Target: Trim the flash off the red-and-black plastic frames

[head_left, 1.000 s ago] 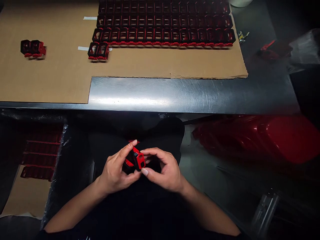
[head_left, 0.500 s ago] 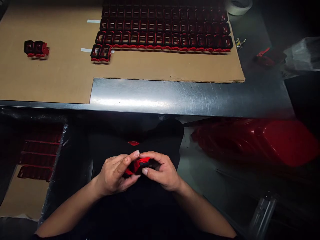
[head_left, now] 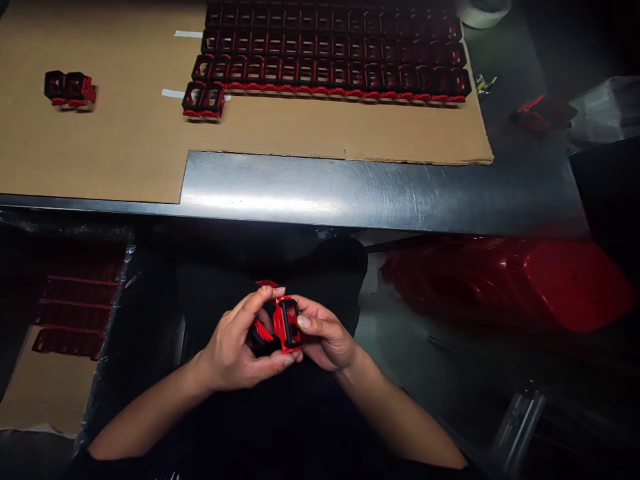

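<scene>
Red-and-black frame [head_left: 287, 325] is btwn my two hands, over my lap, below the steel table [head_left: 300, 190]. Long axis runs roughly away from me, far end tipped slightly L. My L hand [head_left: 231, 352] grips it, index at far end, thumb at near end; a 2nd red-and-black pc [head_left: 262, 331] sits inside that palm, just L of the frame. My R hand [head_left: 327, 339] pinches its R side, thumb on top; both hands touching, so neither's nearer.
</scene>
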The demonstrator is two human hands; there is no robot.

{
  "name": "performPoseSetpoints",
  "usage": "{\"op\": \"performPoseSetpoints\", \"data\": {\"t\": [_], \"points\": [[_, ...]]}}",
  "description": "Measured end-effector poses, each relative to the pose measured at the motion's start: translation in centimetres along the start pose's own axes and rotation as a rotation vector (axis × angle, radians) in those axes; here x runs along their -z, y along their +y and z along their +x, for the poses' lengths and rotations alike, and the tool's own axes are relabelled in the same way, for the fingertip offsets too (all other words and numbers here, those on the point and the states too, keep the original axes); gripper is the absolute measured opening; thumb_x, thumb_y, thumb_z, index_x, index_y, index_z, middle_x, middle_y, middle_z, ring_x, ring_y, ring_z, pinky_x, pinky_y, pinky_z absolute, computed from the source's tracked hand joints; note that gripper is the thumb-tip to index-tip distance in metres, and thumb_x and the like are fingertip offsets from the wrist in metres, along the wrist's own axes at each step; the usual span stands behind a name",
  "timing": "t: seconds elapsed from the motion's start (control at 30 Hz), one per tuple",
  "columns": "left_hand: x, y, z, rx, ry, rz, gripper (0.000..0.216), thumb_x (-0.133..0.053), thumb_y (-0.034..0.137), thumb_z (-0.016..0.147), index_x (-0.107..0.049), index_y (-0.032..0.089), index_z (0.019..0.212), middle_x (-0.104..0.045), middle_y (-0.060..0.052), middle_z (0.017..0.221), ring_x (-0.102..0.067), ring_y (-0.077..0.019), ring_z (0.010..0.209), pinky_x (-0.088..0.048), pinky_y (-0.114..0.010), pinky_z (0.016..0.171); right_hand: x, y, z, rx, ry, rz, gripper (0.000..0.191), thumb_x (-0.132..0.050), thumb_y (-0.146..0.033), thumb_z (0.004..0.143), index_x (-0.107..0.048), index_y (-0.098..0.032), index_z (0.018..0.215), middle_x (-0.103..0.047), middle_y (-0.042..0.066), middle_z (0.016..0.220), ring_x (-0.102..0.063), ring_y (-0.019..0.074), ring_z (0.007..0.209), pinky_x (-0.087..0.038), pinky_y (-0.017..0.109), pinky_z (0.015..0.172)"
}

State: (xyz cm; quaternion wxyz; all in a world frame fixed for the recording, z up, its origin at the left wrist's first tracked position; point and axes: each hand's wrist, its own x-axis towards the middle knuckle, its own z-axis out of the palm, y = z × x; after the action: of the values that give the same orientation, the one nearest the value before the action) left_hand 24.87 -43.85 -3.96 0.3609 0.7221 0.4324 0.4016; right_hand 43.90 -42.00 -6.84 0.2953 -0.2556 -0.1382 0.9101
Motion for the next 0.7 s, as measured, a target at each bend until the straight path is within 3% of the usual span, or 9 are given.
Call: {"op": "performPoseSetpoints", "data": {"t": [0.1, 0.23, 0.33, 0.4, 0.5, 0.57, 0.7], "points": [[-0.1, -0.1, -0.5, 0.095, -0.025, 0.065, 0.093, -0.077, 0.027, 0.078, -0.027, 0.024, 0.157, -0.063, -0.017, 0.134, -0.073, -0.0161, 0.075, -0.065, -0.037, 0.077, -0.2, -0.1, 0.0, 0.023, 0.094, -0.017, 0.039, -0.082, -0.04, 0.079, -0.063, -0.017, 0.105, -0.066, -0.003, 0.07, -0.057, 0.0067, 0.043, -0.045, 0.014, 0.039], [-0.2, -0.6, -0.9, 0.12, -0.016, 0.123, 0.09, -0.074, 0.022, 0.078, -0.029, 0.025, 0.156, -0.063, -0.016, 0.135, -0.073, -0.0247, 0.099, -0.064, -0.04, 0.081, -0.8, -0.3, 0.2, 0.033, 0.166, -0.096, 0.04, -0.083, -0.042, 0.077, -0.062, -0.017, 0.1, -0.064, -0.005, 0.065, -0.051, 0.004, 0.04, -0.04, 0.012, 0.037], [-0.2, -1.1, -1.2, 0.17, -0.017, 0.045, 0.089, -0.075, 0.021, 0.079, -0.03, 0.03, 0.155, -0.06, -0.016, 0.14, -0.073, -0.0204, 0.088, -0.064, -0.037, 0.077, -1.2, -0.8, -0.2, 0.042, 0.179, -0.245, 0.038, -0.082, -0.04, 0.079, -0.062, -0.02, 0.104, -0.063, -0.005, 0.069, -0.049, 0.0036, 0.04, -0.039, 0.013, 0.038], [-0.1, -1.5, -1.4, 0.291, -0.069, -0.153, 0.08, -0.074, 0.03, 0.082, -0.036, 0.03, 0.153, -0.062, -0.015, 0.136, -0.073, -0.0173, 0.078, -0.063, -0.035, 0.073, -1.5, -1.3, -0.7, 0.153, 0.175, -0.511, 0.03, -0.081, -0.035, 0.081, -0.066, -0.022, 0.104, -0.065, -0.004, 0.073, -0.052, 0.0059, 0.046, -0.044, 0.017, 0.043], [-0.3, -1.9, -1.5, 0.502, -0.192, -0.659, 0.067, -0.067, 0.055, 0.086, -0.049, 0.025, 0.143, -0.073, -0.013, 0.112, -0.073, -0.0182, 0.067, -0.06, -0.03, 0.056, -2.0, -2.3, -1.5, 0.46, 0.092, -1.125, 0.012, -0.073, -0.021, 0.088, -0.074, -0.024, 0.1, -0.069, 0.001, 0.081, -0.062, 0.0124, 0.067, -0.051, 0.024, 0.06], [-0.8, -2.0, -1.6, 0.563, -0.22, -0.877, 0.068, -0.068, 0.06, 0.083, -0.053, 0.025, 0.139, -0.075, -0.011, 0.102, -0.072, -0.0184, 0.062, -0.058, -0.028, 0.051, -2.2, -2.7, -1.8, 0.627, 0.018, -1.452, 0.016, -0.066, -0.016, 0.092, -0.077, -0.026, 0.099, -0.071, 0.003, 0.085, -0.064, 0.0152, 0.074, -0.052, 0.027, 0.065], [-1.5, -2.1, -2.0, 0.47, -0.097, -0.808, 0.075, -0.079, 0.053, 0.076, -0.052, 0.027, 0.141, -0.07, -0.014, 0.119, -0.074, -0.0281, 0.101, -0.064, -0.04, 0.081, -2.4, -2.9, -1.8, 0.74, 0.025, -1.632, 0.023, -0.065, -0.012, 0.09, -0.076, -0.027, 0.104, -0.074, 0.005, 0.097, -0.065, 0.0184, 0.079, -0.054, 0.03, 0.066]]}}
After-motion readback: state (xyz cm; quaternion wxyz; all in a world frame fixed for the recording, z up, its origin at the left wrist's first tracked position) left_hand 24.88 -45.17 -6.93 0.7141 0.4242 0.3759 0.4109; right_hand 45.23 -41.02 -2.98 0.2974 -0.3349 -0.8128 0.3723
